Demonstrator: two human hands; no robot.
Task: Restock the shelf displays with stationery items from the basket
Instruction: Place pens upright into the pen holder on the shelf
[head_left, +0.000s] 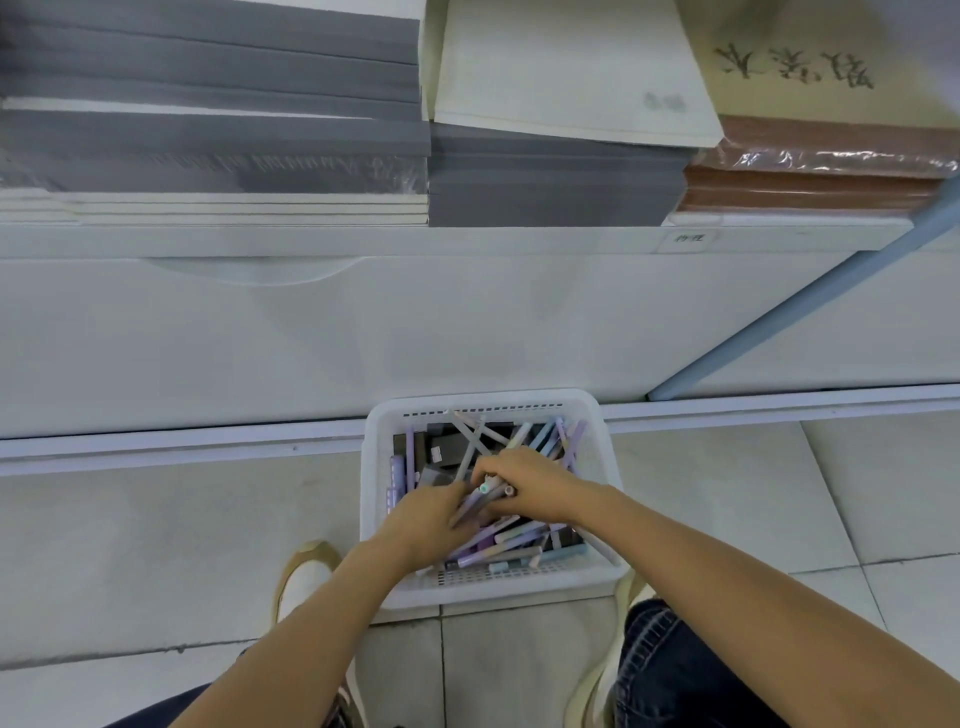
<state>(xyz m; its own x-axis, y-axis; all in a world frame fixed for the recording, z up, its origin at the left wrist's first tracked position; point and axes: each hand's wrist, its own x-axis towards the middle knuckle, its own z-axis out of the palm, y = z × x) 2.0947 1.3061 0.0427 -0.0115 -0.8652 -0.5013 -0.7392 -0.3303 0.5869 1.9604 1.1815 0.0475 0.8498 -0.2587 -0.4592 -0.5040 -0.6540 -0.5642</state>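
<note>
Wearer's body, head view: bare forearms, dark jeans, pale shoes.

Both arms are bare from the lower frame edge to the wrists; no sleeves, watch or rings visible on the left hand (426, 514) or right hand (524, 480). Dark blue denim with lighter fading covers the right leg (670, 670). The left shoe (306, 577) is cream-white with a tan edge; the right shoe (597, 691) is pale cream.

We see pale grey floor tiles (156, 545) across the bottom, white cabinet front (363, 332) mid-frame, light-blue shelf post (810, 306) slanting at right, even indoor light.
</note>
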